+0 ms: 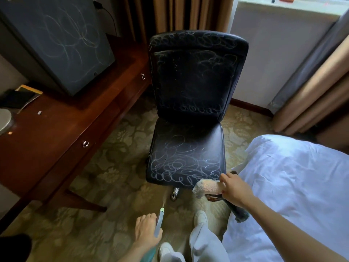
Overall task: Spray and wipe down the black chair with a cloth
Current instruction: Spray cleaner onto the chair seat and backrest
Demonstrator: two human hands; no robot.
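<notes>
Scribbled black chair [188, 148] at centre. Left hand [147, 231], 6 o'clock, fingers curled round spray bottle [160, 220], jets toward the seat's front edge; right hand [236, 190], 4 o'clock, fingers clamped on cloth [205, 187]. Low aim would likely wet carpet [113, 176], not seat.

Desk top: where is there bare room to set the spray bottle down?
Bare wood for the spray bottle lies on the desk between the TV and the front edge. Its far left end is crowded with books and a round grey disc. The bed beside the right hand, holding the cloth, is bare sheet.
</notes>
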